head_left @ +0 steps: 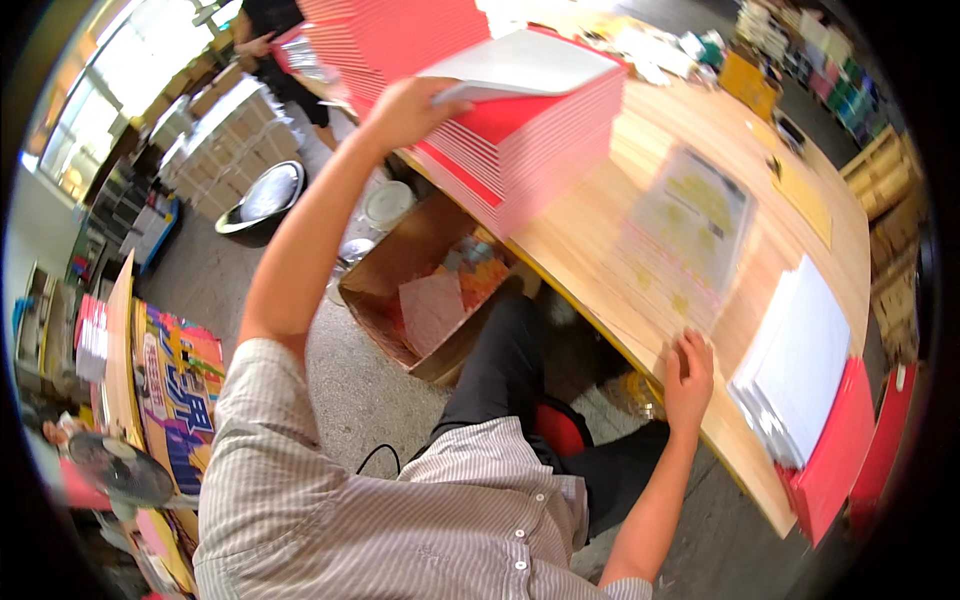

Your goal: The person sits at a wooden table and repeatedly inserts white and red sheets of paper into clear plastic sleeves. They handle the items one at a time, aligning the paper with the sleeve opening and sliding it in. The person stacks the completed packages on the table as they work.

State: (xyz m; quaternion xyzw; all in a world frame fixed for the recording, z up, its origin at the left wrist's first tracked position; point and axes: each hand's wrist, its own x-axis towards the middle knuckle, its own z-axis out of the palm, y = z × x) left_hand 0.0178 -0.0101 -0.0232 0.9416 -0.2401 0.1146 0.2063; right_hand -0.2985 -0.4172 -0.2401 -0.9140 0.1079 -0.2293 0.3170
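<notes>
My left hand (408,112) pinches the near left corner of a grey sheet (535,62) on top of a tall stack of red folders (545,140), bending that corner up. Beneath the raised corner, the red top of the stack shows. Close to the table's front edge, my right hand (688,384) has loosely curled fingers, slightly apart, with nothing visible in them. Just beyond it lies a clear plastic sleeve (705,210) with yellow print, its near end blurred; whether my fingertips touch it, I cannot tell.
White sheets in clear sleeves (800,350) lie on red folders (835,450) at the table's right. Another red stack (400,35) rises at the back left. Below the table edge stands an open cardboard box (400,320) with paper scraps. Someone else (275,40) stands at the far left.
</notes>
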